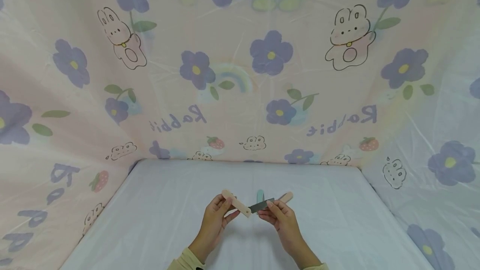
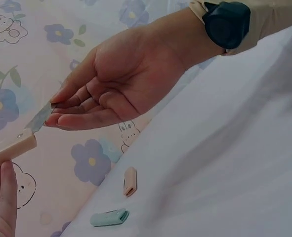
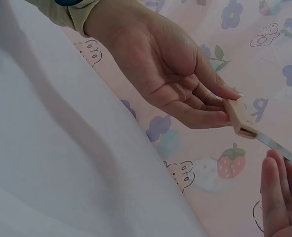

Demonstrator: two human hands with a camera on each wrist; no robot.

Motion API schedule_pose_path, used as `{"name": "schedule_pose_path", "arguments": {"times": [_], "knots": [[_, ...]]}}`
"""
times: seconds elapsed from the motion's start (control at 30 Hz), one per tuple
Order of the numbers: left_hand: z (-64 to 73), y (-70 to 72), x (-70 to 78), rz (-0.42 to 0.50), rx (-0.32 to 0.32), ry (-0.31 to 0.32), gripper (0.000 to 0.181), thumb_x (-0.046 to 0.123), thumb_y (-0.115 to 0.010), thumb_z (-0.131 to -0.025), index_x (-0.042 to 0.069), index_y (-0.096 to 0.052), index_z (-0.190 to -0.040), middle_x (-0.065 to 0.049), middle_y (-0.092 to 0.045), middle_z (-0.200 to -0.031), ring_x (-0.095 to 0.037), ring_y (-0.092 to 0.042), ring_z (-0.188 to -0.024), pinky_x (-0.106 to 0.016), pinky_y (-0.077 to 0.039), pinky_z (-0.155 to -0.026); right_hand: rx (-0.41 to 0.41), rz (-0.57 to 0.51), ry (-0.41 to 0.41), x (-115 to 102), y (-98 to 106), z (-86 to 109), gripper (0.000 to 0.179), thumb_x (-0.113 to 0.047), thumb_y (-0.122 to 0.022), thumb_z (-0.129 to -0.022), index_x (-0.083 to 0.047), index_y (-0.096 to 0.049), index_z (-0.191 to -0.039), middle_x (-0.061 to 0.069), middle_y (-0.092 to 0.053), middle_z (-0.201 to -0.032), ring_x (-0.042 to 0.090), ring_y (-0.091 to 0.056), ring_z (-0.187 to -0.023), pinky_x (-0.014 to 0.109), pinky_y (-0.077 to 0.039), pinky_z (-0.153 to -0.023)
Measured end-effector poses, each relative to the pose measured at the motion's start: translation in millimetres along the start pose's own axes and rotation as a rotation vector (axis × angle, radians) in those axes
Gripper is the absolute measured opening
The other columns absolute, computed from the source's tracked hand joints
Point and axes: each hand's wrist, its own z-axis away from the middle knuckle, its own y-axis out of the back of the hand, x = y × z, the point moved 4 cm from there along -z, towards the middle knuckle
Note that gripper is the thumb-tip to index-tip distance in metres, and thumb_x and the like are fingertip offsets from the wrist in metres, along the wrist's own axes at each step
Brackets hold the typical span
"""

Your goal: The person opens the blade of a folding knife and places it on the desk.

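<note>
Holds a little peach folding knife (image 1: 237, 204) open with two hands, low in the middle of the frame.
Grips the handle (image 3: 239, 117) between the thumb and bent fingers of the left hand (image 1: 216, 211); pinches the end of the grey blade (image 1: 260, 206) with the thumb and fingers of the right hand (image 1: 283, 216). Makes a wide V, with the handle going up to the left and the blade up to the right. Reaches up from the bottom edge in pale yellow sleeves (image 1: 185, 261), turning both hands in toward each other. Has a mint-green handle (image 1: 260, 195) and a second peach handle (image 1: 287, 196) just behind on the white cloth (image 1: 150, 220), both partly covered by the blade and right hand. Has a flowery rabbit curtain (image 1: 232, 28) across the top and down both sides.
</note>
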Motion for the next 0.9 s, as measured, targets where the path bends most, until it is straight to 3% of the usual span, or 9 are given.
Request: {"name": "schedule_pose_path", "arguments": {"times": [0.33, 0.53, 0.9], "knots": [[2.5, 0.7, -0.7, 0.126, 0.061, 0.045, 0.042, 0.015, -0.056, -0.087, -0.003, -0.037, -0.121, -0.023, -0.043, -0.119, -0.026, -0.053, -0.1, -0.041, -0.043, -0.087, 0.036, -0.098, -0.016, 4.4, -2.4, 1.4, 0.024, -0.014, -0.054, -0.088, 0.008, -0.047, -0.095, 0.02, -0.06, -0.088, 0.028, -0.062, -0.084, 0.039, -0.047, -0.08], [4.3, -0.6, -0.7, 0.168, 0.075, 0.026, 0.039, 0.014, -0.054, -0.088, -0.002, -0.038, -0.12, -0.014, -0.048, -0.113, -0.025, -0.053, -0.101, -0.04, -0.042, -0.088, 0.069, -0.138, -0.039, 8.3, -4.0, 1.9, 0.026, -0.015, -0.053, -0.089, 0.008, -0.045, -0.097, 0.021, -0.059, -0.093, 0.031, -0.06, -0.089, 0.039, -0.045, -0.082], [5.5, -3.9, -2.7, 0.252, 0.123, 0.005, 0.04, 0.011, -0.053, -0.089, -0.004, -0.035, -0.121, -0.015, -0.046, -0.115, -0.027, -0.051, -0.106, -0.039, -0.041, -0.088, 0.101, -0.239, -0.066, 14.3, -7.2, 5.0, 0.023, -0.013, -0.049, -0.091, 0.006, -0.043, -0.103, 0.022, -0.058, -0.1, 0.032, -0.058, -0.096, 0.038, -0.043, -0.086]]}}
